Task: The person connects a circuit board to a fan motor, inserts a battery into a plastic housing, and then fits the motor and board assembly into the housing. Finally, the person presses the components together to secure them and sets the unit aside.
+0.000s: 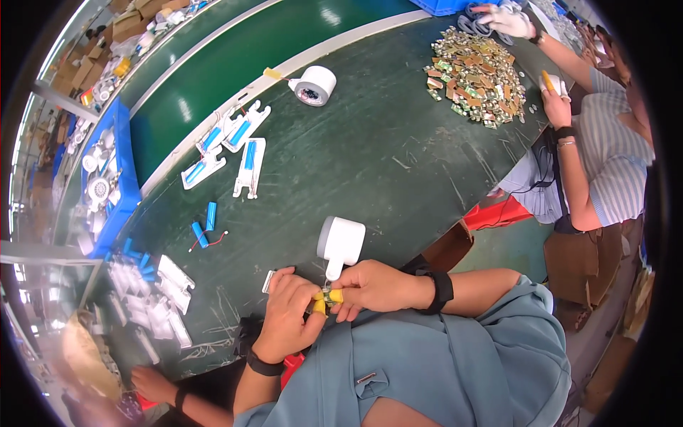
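Note:
Close to my body at the table edge, my left hand (pixel 290 312) and my right hand (pixel 373 287) meet, their fingers closed in a pinch. Between them is a small greenish piece (pixel 326 292), mostly covered; its kind is too small to make out. Yellow shows around the fingertips, perhaps finger covers. Just beyond my right hand lies a white round housing (pixel 347 240) with a grey rim and a short stem pointing toward my fingers. A small pale strip (pixel 268 281) lies beside my left hand's fingers.
Blue battery cells (pixel 200 234) and white holders with cells (pixel 249 165) lie left. Another round housing (pixel 314 86) stands farther back. White plastic parts (pixel 174 285) and a blue bin (pixel 121 178) are at far left. A co-worker (pixel 605 135) sits right, beside heaped small boards (pixel 480 78).

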The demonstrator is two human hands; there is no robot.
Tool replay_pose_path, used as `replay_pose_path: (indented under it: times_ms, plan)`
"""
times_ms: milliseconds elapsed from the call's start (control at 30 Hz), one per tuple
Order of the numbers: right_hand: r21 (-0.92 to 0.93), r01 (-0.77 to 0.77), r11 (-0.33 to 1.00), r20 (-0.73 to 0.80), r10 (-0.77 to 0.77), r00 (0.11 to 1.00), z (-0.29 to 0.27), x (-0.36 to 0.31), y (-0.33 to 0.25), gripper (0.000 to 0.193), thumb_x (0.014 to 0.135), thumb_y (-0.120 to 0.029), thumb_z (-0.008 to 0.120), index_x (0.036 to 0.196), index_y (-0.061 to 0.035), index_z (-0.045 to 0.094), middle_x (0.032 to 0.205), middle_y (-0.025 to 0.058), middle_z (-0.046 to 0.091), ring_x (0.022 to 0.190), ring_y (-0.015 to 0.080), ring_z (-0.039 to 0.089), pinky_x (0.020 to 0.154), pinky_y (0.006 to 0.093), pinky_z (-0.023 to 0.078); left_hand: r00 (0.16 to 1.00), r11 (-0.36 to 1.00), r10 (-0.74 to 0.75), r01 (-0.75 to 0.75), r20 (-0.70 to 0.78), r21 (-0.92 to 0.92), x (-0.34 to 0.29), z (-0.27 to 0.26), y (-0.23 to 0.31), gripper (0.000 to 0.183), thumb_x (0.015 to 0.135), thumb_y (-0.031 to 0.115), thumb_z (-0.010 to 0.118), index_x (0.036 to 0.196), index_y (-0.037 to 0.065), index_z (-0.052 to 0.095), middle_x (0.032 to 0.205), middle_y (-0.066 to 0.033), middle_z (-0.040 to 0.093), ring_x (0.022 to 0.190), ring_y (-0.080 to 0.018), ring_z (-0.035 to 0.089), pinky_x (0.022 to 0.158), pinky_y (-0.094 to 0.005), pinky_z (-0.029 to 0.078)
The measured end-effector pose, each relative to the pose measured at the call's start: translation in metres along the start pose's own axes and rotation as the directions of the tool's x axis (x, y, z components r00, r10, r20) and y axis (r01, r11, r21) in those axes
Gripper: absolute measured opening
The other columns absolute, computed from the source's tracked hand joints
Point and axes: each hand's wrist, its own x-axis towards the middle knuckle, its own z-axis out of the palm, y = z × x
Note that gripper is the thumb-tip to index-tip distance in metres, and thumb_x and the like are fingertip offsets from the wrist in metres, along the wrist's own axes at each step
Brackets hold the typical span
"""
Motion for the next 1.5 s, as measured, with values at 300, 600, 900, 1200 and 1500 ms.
replay_pose_path:
  times_ms: [300, 600, 900, 1200, 1500]
  plan:
    - [-0.782, 0.448, 0.434, -0.061, -0.768, 0.637, -0.008, -0.037, -0.005, 0.020, 0.088, -0.007, 0.067, 0.107, -0.0001, 0.063, 0.079, 0.0086, 0.068, 0.064, 0.0180, 0.065, 0.057, 0.0288, 0.050, 0.995, 0.997, -0.065, 0.068, -0.081, 0.036, -0.003, -0.003, -0.002, 0.024, 0.069, 0.001, 0.065, 0.092, 0.004, 0.060, 0.085, -0.0077, 0.061, 0.079, -0.0275, 0.059, 0.103, -0.0511, 0.040]
    - [-0.937, 0.200, 0.286, -0.135, -0.826, 0.547, -0.015, -0.022, -0.010, 0.071, 0.074, -0.006, 0.076, 0.136, 0.0019, 0.043, 0.133, 0.0221, 0.050, 0.115, 0.0407, 0.054, 0.097, 0.0421, 0.047, 0.992, 0.997, -0.062, 0.068, -0.113, 0.047, -0.004, 0.003, 0.000, 0.024, 0.068, 0.000, 0.065, 0.092, 0.005, 0.061, 0.085, -0.0074, 0.062, 0.080, -0.0271, 0.059, 0.103, -0.0507, 0.040]
    - [-0.874, 0.264, 0.407, -0.214, -0.812, 0.544, -0.015, -0.033, 0.012, 0.073, 0.072, -0.002, 0.077, 0.137, 0.0012, 0.043, 0.129, 0.0215, 0.050, 0.116, 0.0390, 0.053, 0.098, 0.0403, 0.046, 0.988, 0.997, -0.033, 0.042, -0.150, 0.061, -0.008, 0.004, 0.001, 0.025, 0.069, 0.000, 0.066, 0.093, 0.005, 0.062, 0.086, -0.0065, 0.063, 0.082, -0.0264, 0.060, 0.102, -0.0508, 0.040]
    - [-0.858, 0.243, 0.453, -0.281, -0.810, 0.515, -0.013, -0.028, 0.022, 0.074, 0.068, 0.002, 0.075, 0.136, 0.0012, 0.044, 0.128, 0.0216, 0.049, 0.118, 0.0392, 0.051, 0.100, 0.0411, 0.044, 0.995, 0.997, -0.020, 0.028, -0.101, 0.078, -0.006, 0.000, 0.007, 0.024, 0.073, -0.001, 0.065, 0.097, 0.005, 0.064, 0.091, -0.0067, 0.064, 0.087, -0.0277, 0.061, 0.102, -0.0516, 0.040]
    - [-0.897, 0.229, 0.377, -0.183, -0.790, 0.585, -0.013, -0.022, 0.015, 0.070, 0.072, 0.003, 0.073, 0.136, 0.0019, 0.045, 0.127, 0.0199, 0.051, 0.117, 0.0365, 0.052, 0.103, 0.0407, 0.041, 0.954, 0.995, -0.073, 0.091, -0.292, 0.049, -0.027, -0.082, 0.023, 0.032, 0.077, -0.009, 0.059, 0.106, 0.004, 0.059, 0.102, -0.0108, 0.058, 0.100, -0.0350, 0.055, 0.093, -0.0439, 0.041]
